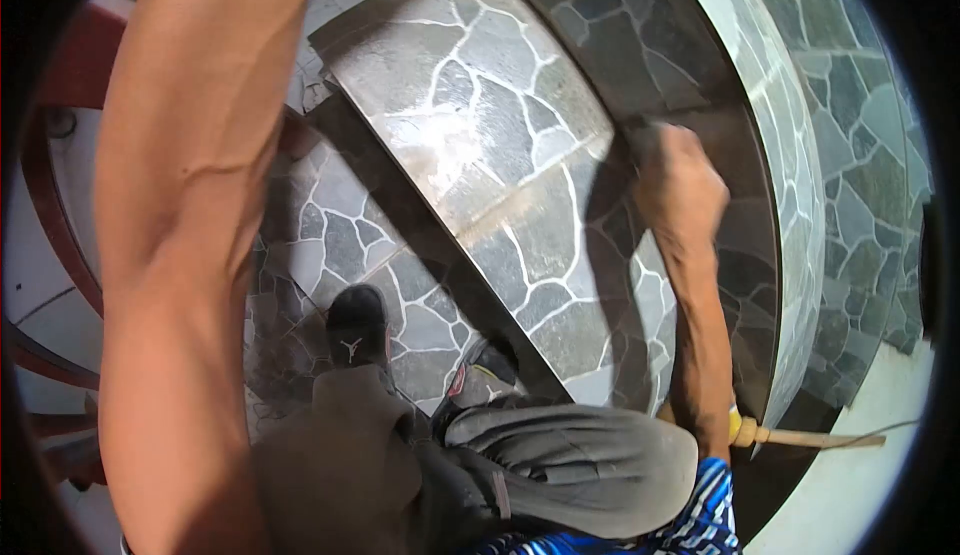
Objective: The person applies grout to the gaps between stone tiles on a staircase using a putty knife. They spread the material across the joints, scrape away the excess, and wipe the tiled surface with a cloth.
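My right hand [683, 187] is closed in a fist against the dark upright face of a step [735, 255]. A dark, blurred patch lies at its fingers; I cannot make out whether they hold something there. Left of this hand is a stone-patterned tiled step [540, 245] with pale joint lines and a bright, shiny spot. My left forearm [185, 205] rises large along the left side. Its hand is beyond the top edge, hidden from view.
My shoes [357, 325] stand on the lower tiled floor [425, 325], below the step's dark edge. A wooden-handled tool with a yellow part [790, 437] lies at lower right. Red curved furniture [55, 215] stands at left. A higher tiled step [790, 185] curves along the right.
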`<control>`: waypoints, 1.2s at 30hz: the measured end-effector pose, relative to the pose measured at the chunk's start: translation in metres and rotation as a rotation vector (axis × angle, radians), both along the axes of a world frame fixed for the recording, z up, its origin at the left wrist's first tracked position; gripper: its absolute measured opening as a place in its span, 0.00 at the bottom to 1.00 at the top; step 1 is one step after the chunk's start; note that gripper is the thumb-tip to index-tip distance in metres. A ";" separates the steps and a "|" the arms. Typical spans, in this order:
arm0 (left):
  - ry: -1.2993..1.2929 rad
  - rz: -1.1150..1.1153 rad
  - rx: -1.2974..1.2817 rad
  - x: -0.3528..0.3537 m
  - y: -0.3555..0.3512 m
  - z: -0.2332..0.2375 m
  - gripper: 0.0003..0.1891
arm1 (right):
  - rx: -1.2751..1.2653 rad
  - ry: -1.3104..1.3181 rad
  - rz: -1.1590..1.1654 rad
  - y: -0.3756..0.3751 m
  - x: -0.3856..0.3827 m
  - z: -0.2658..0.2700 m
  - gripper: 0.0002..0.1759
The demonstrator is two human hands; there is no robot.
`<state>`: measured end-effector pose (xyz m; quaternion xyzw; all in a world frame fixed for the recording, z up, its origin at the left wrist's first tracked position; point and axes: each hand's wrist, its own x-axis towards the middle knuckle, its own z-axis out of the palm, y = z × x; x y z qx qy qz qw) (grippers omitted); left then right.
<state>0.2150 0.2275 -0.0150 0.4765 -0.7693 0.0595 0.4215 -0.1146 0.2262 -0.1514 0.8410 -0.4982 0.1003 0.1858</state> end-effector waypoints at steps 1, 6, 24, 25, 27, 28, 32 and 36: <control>-0.001 -0.008 0.018 -0.003 0.024 -0.009 0.22 | -0.046 -0.059 0.000 0.004 0.001 0.015 0.07; 0.011 -0.048 0.122 -0.020 0.104 -0.037 0.22 | 0.126 0.065 -0.075 0.010 -0.008 -0.016 0.05; 0.067 -0.046 0.224 -0.022 0.127 -0.057 0.21 | -0.078 -0.168 -0.043 0.020 -0.007 0.040 0.15; 0.066 -0.048 0.219 -0.021 0.121 -0.058 0.21 | -0.061 -0.101 -0.065 0.023 -0.006 0.034 0.13; 0.068 -0.054 0.214 -0.023 0.126 -0.058 0.21 | 0.020 -0.068 -0.021 0.017 -0.008 0.017 0.10; 0.070 -0.059 0.214 -0.023 0.125 -0.058 0.21 | 0.081 0.003 -0.104 0.016 -0.007 0.011 0.09; 0.066 -0.053 0.231 -0.019 0.128 -0.059 0.21 | -0.060 -0.205 -0.036 0.018 -0.005 0.028 0.08; 0.071 -0.050 0.234 -0.020 0.135 -0.058 0.21 | 0.053 -0.008 -0.046 0.011 -0.004 -0.016 0.05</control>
